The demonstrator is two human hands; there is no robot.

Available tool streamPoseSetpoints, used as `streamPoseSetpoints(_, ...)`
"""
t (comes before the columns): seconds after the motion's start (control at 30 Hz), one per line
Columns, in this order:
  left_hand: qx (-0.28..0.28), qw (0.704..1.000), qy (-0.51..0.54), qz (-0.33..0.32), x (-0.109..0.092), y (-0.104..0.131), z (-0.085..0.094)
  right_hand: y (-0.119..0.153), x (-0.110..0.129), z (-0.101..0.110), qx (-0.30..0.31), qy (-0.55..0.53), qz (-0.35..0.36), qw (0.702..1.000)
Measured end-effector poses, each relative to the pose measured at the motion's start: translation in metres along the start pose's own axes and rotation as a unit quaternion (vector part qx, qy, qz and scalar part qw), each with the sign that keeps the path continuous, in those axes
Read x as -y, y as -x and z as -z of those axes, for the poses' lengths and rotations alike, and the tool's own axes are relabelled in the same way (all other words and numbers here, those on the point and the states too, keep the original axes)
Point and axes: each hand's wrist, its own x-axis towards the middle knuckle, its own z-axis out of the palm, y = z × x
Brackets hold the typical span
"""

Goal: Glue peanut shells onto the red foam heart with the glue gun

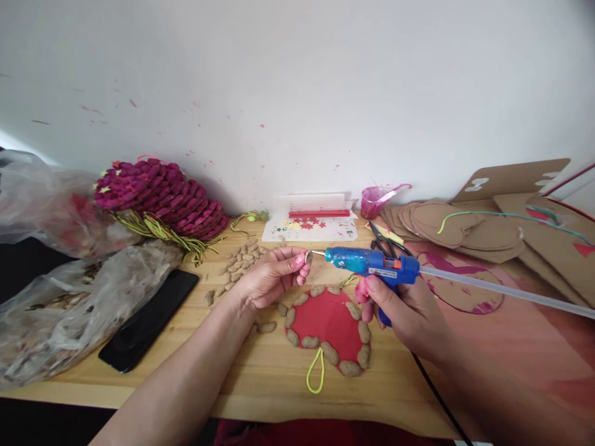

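Between the thumb and fingers of my left hand (276, 275) is a peanut (308, 257). My right hand (409, 313) grips a blue glue gun (374, 263) with a long clear glue stick in its back. Its metal nozzle points left and meets or nearly touches the peanut. Below both hands lies a red heart-shaped piece (325, 322), its edge lined with peanuts in their shells. A yellow cord loop (315, 371) sticks out from its near side. Loose peanuts (239, 263) are scattered on the table beyond my left wrist.
At left are a plastic bag of peanuts (93, 303), a black phone (149, 322) and stacked magenta peanut-covered pieces (162, 195). Paper with star cutouts (309, 229), a stained cup (372, 201), scissors (388, 241) and cardboard shapes (441, 223) stand toward the wall. A black cord (437, 393) hangs at right.
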Motion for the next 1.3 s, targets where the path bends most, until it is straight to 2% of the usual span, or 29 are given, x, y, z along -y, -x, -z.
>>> streamPoseSetpoints(1.07, -0.011, 1.000, -0.013, -0.020, -0.0018, 0.0008, 0.0011, -0.0019, 0.0000, 0.0012, -0.015, 0.000, -0.003, 1.000)
streamPoseSetpoints(1.3, -0.013, 0.999, 0.030, -0.041, -0.0033, 0.0002, 0.0005, 0.0032, 0.0009, 0.0007, 0.020, 0.020, 0.018, 0.999)
